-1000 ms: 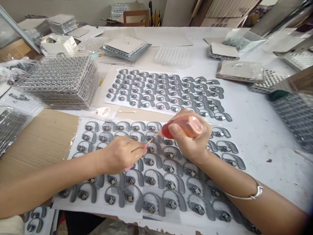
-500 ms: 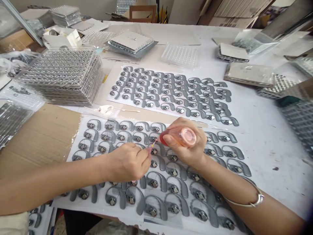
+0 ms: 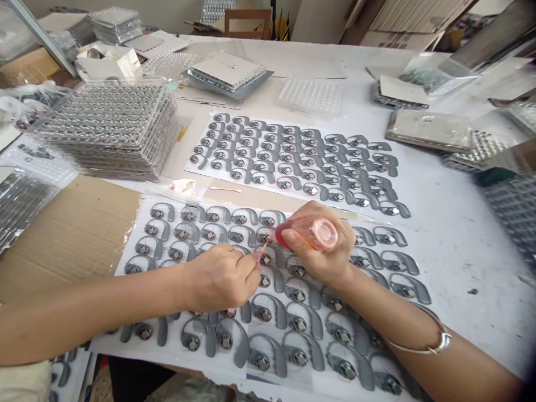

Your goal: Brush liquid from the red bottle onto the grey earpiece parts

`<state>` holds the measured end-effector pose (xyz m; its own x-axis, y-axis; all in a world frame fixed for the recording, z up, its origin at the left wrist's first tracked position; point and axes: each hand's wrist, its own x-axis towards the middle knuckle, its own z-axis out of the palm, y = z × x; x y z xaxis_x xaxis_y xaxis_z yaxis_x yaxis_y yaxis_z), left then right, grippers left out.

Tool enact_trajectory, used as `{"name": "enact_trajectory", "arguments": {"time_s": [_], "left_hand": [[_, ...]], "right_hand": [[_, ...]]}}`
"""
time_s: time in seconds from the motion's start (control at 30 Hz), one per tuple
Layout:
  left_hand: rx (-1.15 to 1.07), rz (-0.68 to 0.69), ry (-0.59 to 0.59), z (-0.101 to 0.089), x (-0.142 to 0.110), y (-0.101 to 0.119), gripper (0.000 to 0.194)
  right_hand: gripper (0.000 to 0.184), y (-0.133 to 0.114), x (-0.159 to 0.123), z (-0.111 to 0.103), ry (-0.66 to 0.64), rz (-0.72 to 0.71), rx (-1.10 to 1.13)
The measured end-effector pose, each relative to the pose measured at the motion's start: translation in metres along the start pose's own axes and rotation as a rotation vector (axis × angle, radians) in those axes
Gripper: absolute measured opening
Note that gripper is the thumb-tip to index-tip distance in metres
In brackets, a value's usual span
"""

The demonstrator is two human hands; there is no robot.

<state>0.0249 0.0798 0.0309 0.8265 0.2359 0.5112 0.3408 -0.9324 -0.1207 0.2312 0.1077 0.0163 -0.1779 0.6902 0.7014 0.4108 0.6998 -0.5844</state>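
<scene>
My right hand is closed around a squeeze bottle with reddish contents, its clear base turned toward me and its nozzle pointing left and down. Between the fingertips of my left hand is a thin pink stick with a yellowish tip. That tip meets or nearly meets the nozzle; I cannot tell which. Beneath both hands lie rows of grey ear-hook earphone shells, each with a round metallic part, on a white sheet. My hands and forearms hide several shells.
Farther back, another sheet carries more grey shells. A tall stack of clear plastic trays stands at left, beside brown cardboard. Between the sheets lies a cotton swab. Wrapped card-topped packs sit at right.
Both hands keep nearly the same pose, the bottle and the thin stick still held close together. The whole view has shifted very slightly.
</scene>
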Motion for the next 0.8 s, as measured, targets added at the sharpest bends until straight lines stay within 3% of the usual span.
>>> {"name": "enact_trajectory", "arguments": {"time_s": [0.8], "left_hand": [[0.040,-0.010,-0.034,0.0008,-0.0020,0.0009,0.019]], "right_hand": [[0.010,0.0011,0.0029,-0.0005,0.034,-0.045,-0.007]]}}
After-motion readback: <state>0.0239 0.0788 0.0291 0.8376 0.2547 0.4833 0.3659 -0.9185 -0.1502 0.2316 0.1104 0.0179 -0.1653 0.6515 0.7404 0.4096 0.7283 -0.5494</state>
